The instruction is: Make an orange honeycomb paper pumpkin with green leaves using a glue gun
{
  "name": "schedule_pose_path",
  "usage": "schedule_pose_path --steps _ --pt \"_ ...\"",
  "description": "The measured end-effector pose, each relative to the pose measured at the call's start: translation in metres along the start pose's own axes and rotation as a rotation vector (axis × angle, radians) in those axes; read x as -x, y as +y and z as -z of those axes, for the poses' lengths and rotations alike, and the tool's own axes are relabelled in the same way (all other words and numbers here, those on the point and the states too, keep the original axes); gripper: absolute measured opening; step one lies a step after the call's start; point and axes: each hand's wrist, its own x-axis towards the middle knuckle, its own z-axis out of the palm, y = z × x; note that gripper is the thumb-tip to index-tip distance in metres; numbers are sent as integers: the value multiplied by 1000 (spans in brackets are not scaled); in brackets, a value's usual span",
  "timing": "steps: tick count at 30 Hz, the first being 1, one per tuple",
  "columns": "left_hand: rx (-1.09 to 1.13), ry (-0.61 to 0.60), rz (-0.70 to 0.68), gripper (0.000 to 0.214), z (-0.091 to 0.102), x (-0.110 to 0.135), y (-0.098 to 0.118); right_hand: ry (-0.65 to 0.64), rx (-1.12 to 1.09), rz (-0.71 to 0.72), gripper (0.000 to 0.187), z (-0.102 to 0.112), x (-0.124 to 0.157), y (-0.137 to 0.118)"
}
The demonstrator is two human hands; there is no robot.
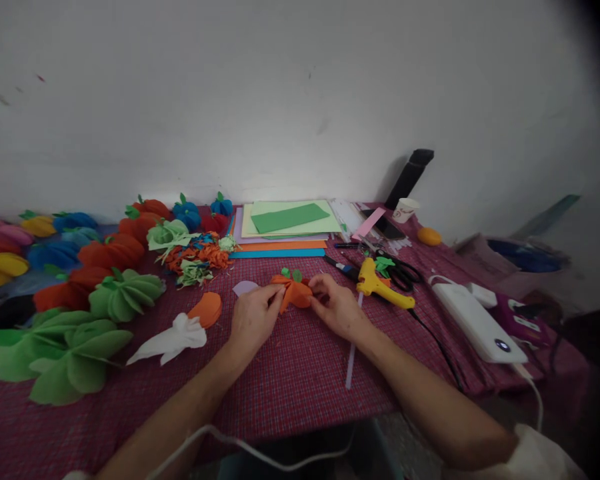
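Note:
An orange paper pumpkin (296,295) with a small green top sits between my two hands, above the checked cloth. My left hand (254,312) pinches its left side with thumb and forefinger. On its right side, the fingers of my right hand (336,307) close around the paper edge. A purple paper piece (245,287) lies just behind my left hand. To the left are a stack of orange paper pieces (206,310) and a crumpled white tissue (174,339). The yellow glue gun (383,287) lies right of my right hand, a pale glue stick (351,363) reaching toward the front edge.
Finished paper pumpkins (113,252) crowd the left side. Colored paper sheets (290,230) and shredded paper (205,257) lie at the back. Black scissors (403,272), a paper cup (405,210) and a white power bank (477,322) are on the right. A white cable (280,460) crosses in front.

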Motion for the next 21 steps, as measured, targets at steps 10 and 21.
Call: schedule_pose_path --steps 10,21 --pt "32 55 30 9 0 1 5 -33 -97 13 8 1 2 -1" --pt "70 25 -111 18 0 4 9 -52 -56 -13 12 -3 2 3"
